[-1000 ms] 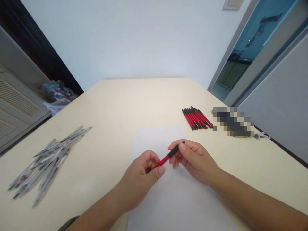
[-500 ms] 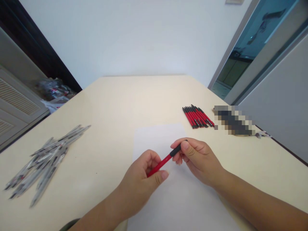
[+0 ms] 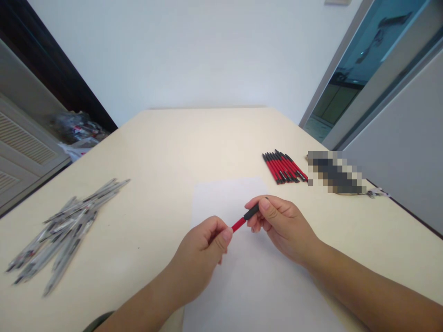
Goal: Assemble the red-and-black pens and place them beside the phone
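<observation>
Both hands hold one red pen [image 3: 238, 224] with a black grip section, tilted up to the right above a white sheet of paper [image 3: 263, 286]. My left hand [image 3: 204, 256] is closed around the red barrel, its thumb pressed along it, hiding the lower end. With thumb and fingers, my right hand [image 3: 285, 226] pinches the black end; the very tip is mostly covered. Beyond the right hand, several red-and-black pens [image 3: 284, 167] lie side by side on the table.
A loose pile of clear-barrelled pens [image 3: 72, 226], apparently in clear wrappers, lies on the left of the cream table [image 3: 194, 143]. At the right edge is a pixelated dark object [image 3: 334, 173]. A white wall [image 3: 214, 55] stands behind the table; plastic bags [image 3: 81, 133] sit beyond its left edge.
My left thumb has closed down onto the red barrel, and the left fingers now cover more of it. My right hand has shifted very slightly up and left, still pinching the black end.
</observation>
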Demonstrator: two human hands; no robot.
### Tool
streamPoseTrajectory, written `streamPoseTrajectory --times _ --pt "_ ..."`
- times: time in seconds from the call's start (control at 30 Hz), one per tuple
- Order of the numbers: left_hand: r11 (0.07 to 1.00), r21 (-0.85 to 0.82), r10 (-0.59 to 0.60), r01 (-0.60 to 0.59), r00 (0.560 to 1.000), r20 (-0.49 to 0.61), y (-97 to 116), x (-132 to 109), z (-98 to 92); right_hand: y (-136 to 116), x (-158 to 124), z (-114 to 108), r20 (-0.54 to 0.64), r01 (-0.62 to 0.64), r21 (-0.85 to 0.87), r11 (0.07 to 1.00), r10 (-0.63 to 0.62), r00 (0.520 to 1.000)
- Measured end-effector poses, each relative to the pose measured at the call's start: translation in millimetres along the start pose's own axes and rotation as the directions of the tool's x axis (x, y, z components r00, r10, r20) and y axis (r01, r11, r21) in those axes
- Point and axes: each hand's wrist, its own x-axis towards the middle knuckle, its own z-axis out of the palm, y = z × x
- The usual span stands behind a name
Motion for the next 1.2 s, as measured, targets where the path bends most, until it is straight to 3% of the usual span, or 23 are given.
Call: streamPoseTrajectory --times 0.13,0.3,0.53,0.73,0.93,1.07,1.2 --pt "0.999 0.048 -0.020 0.019 1.000 0.022 1.3 -1.6 -0.1 -0.5 -0.2 -0.3 0.006 -0.006 0.004 1.000 0.006 1.000" --pt "0.997 -0.079 0.002 0.000 1.000 0.029 -4.5 -2.4 1.2 -1.1 -0.2 -0.1 -0.012 -0.008 0.012 1.000 0.008 1.000" --pt "0.998 0.054 -0.015 0.014 1.000 0.021 1.5 -1.9 0.0 0.4 0.3 -0.5 -0.002 0.005 0.027 1.000 -0.005 1.000" --pt "0.999 -0.047 0.006 -0.004 0.999 0.043 -4.6 -1.5 0.3 -0.9 1.3 -0.3 -0.013 -0.002 0.026 1.000 0.002 1.000" --pt "0.996 0.093 0.000 -0.001 1.000 0.008 1.4 -3.1 0.6 -0.6 1.9 -0.8 0.000 0.009 0.036 0.999 -0.009 1.000" --pt "0.999 0.040 0.008 -0.010 0.998 0.056 0.1 -3.9 0.9 -0.8 0.3 -1.7 0.003 -0.002 0.038 0.999 0.002 1.000" --pt "0.998 0.062 0.021 -0.023 0.999 0.028 0.6 -4.6 1.4 -0.6 0.0 -1.4 0.019 0.001 0.035 0.999 -0.002 1.000"
